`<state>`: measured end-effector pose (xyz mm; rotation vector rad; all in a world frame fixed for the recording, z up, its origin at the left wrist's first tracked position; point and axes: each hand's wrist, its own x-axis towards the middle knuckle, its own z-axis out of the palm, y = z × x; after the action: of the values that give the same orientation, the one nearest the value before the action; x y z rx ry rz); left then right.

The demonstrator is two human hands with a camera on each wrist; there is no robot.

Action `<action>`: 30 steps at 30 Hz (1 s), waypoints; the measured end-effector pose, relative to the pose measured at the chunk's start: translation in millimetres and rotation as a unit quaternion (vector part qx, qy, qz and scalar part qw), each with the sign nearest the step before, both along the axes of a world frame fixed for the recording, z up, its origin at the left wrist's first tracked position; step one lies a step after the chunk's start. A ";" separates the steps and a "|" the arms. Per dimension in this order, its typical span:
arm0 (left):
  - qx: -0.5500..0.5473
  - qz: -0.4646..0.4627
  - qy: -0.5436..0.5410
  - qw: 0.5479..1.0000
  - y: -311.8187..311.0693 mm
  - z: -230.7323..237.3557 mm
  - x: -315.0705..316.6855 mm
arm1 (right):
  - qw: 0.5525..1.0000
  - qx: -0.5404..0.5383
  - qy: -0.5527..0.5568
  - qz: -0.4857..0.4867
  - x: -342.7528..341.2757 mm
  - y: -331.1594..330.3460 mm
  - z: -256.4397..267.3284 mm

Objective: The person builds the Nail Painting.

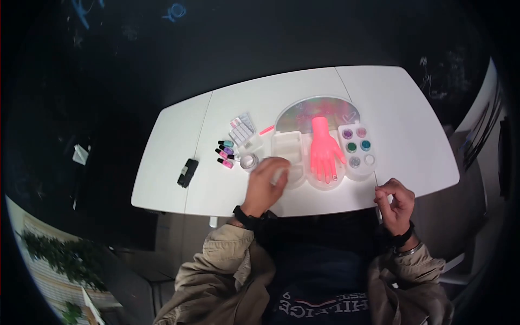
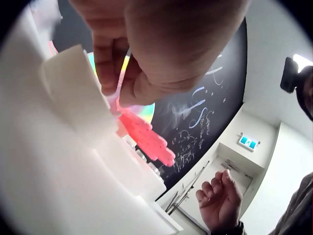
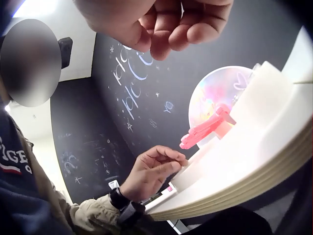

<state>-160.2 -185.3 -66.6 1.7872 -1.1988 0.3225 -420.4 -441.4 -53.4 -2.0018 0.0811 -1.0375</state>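
The left hand (image 1: pixel 264 186) hovers at the near left part of a white compartment tray (image 1: pixel 287 142). Its fingers bend toward the thumb, with a gap between the tips in the left wrist view; no held thing can be made out. Right of the tray, a bright pink model hand (image 1: pixel 325 151) lies with its fingers toward the person, a pale tip on one finger. Off the table's near edge, the right hand (image 1: pixel 397 203) hangs loosely curled and holds nothing visible in the right wrist view (image 3: pixel 166 24).
Pots of coloured glitter (image 1: pixel 352 147) stand in a white holder on the right. A round jar (image 1: pixel 248 161), small bottles (image 1: pixel 225 162) and clear packs (image 1: pixel 241 131) lie left of the tray. Behind are a pink stick (image 1: pixel 266 130) and an iridescent disc (image 1: pixel 298 115); a black object (image 1: pixel 188 173) lies far left.
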 end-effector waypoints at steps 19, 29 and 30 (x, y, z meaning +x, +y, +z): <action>0.256 0.311 -0.055 0.914 26.1 -6.4 43.5 | 0.999 -0.021 0.014 0.027 5.9 -6.8 -14.0; 0.243 0.235 -0.035 0.940 35.4 -15.4 54.2 | 0.999 -0.010 0.018 0.032 7.5 -2.4 -17.5; 0.234 0.232 -0.038 0.943 35.0 -13.5 52.2 | 0.999 -0.012 0.016 0.033 7.2 -2.2 -17.2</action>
<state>-108.0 -150.4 -80.2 2.4991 -0.9419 0.4011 -413.2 -443.7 -70.6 -2.0294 0.0196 -0.9705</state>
